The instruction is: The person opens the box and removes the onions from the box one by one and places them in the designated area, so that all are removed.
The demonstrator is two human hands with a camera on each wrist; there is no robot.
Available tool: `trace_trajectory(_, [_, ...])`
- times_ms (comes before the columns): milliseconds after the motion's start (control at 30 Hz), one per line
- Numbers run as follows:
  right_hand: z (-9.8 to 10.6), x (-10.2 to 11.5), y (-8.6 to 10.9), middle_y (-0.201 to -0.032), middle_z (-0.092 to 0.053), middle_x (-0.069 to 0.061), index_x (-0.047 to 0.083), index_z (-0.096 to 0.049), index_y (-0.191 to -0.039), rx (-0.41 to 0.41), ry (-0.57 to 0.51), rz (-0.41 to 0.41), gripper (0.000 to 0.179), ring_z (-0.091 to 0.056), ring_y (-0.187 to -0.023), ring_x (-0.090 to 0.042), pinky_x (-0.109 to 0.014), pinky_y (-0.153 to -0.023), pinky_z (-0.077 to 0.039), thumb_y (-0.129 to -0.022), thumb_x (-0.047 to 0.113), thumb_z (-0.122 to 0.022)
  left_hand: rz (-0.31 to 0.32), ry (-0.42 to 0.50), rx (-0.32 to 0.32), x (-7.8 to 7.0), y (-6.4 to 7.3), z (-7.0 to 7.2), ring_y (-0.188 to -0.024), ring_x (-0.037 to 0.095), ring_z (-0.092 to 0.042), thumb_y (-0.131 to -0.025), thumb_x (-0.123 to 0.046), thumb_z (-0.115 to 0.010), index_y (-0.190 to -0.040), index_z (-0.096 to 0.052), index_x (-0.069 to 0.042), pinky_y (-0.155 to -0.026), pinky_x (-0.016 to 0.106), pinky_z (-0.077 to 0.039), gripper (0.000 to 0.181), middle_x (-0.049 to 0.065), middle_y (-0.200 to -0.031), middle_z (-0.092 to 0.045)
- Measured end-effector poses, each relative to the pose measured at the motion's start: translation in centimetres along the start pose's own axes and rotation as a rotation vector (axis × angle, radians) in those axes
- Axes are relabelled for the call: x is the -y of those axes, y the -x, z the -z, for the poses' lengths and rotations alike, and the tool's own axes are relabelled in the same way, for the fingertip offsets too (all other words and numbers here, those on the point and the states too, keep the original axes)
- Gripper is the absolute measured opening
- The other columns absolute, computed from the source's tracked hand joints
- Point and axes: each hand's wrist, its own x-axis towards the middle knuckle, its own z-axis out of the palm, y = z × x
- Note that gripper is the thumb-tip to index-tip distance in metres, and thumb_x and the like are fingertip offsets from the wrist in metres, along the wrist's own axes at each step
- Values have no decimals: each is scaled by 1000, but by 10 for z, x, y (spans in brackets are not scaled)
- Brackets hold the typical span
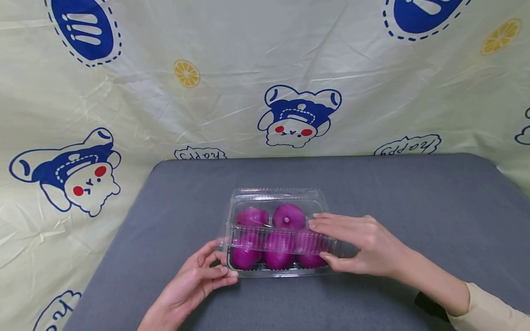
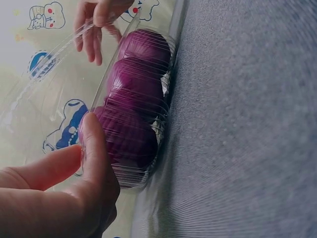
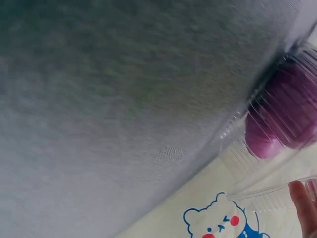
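On the grey table sits a clear plastic clamshell box holding several red onions, which show purple through its ribbed walls in the left wrist view. Its transparent lid slopes up and away from the tray, hinged at the far side. My left hand grips the box's near left corner, thumb at the front and fingers along the side. At the right edge of the lid, my right hand has its fingers stretched out, with the thumb lower near the front right onion. One right fingertip shows against the lid rim in the right wrist view.
The grey cloth-covered table spreads around the box. Behind it hangs a pale printed curtain with blue cartoon figures and orange slices. A dark band shows beneath the right wrist, near a cream sleeve.
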Motion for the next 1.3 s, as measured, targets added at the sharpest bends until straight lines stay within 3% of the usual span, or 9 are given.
trace_trajectory(133, [5, 1, -8, -117, -69, -14, 0, -69, -118, -45, -25, -61, 47, -68, -105, -27, -21, -81, -54, -87, 35, -73, -10, -58, -23, -2, 2, -1, -87, 27, -67, -88, 16, -48, -153, -13, -8, -91, 44, -53, 77, 7, -101, -50])
trace_trajectory(300, [14, 3, -19, -114, -70, -10, 1, -68, -118, -132, -74, -239, 51, -67, -104, -13, -20, -78, -55, -86, 39, -76, -23, -138, -47, -5, 4, -1, -84, 25, -66, -88, 15, -51, -156, -19, -17, -90, 44, -54, 81, 8, -100, -47])
trace_trajectory(400, [19, 3, -26, -113, -70, -10, 0, -68, -119, -212, -108, -350, 45, -66, -104, -12, -22, -73, -56, -80, 17, -83, -38, -173, -46, -6, 5, 0, -84, 25, -66, -86, 15, -51, -156, -21, -14, -89, 43, -54, 81, 10, -101, -47])
trace_trajectory(533, [23, 2, -35, -117, -68, -13, -2, -65, -122, -310, -112, -451, 57, -65, -107, -14, -19, -74, -55, -68, -14, -80, -47, -200, -45, -7, 6, 1, -84, 25, -66, -85, 15, -52, -155, -22, -12, -88, 43, -54, 81, 11, -102, -47])
trace_trajectory(700, [25, 1, -48, -120, -67, -14, -3, -66, -120, -386, -93, -509, 45, -64, -108, -12, -17, -72, -54, -77, -15, -73, -37, -199, -30, -8, 5, 3, -84, 25, -67, -86, 15, -52, -155, -20, -11, -88, 43, -55, 80, 10, -100, -47])
trace_trajectory(900, [23, -15, -58, -119, -65, -19, -7, -67, -116, -468, -198, -607, 25, -66, -89, -21, -21, -72, -54, -91, -11, -60, -33, -191, -10, -8, 4, 6, -84, 26, -69, -87, 14, -53, -155, -18, -10, -86, 42, -55, 81, 9, -99, -47])
trace_trajectory(1100, [15, -33, -61, -130, -60, -14, -2, -53, -136, -424, -252, -706, 34, -62, -112, -26, -25, -84, -54, -103, 4, -47, -29, -182, -9, -6, 4, 7, -84, 26, -69, -87, 14, -52, -155, -18, -10, -87, 42, -55, 80, 9, -99, -47])
trace_trajectory(1300, [1, -65, -47, -142, -52, -11, 5, -44, -147, -429, -300, -713, 44, -56, -123, -29, -25, -92, -50, -103, 1, -46, -30, -165, -16, -7, 4, 6, -83, 25, -69, -86, 15, -52, -155, -18, -10, -86, 41, -55, 81, 9, -98, -47])
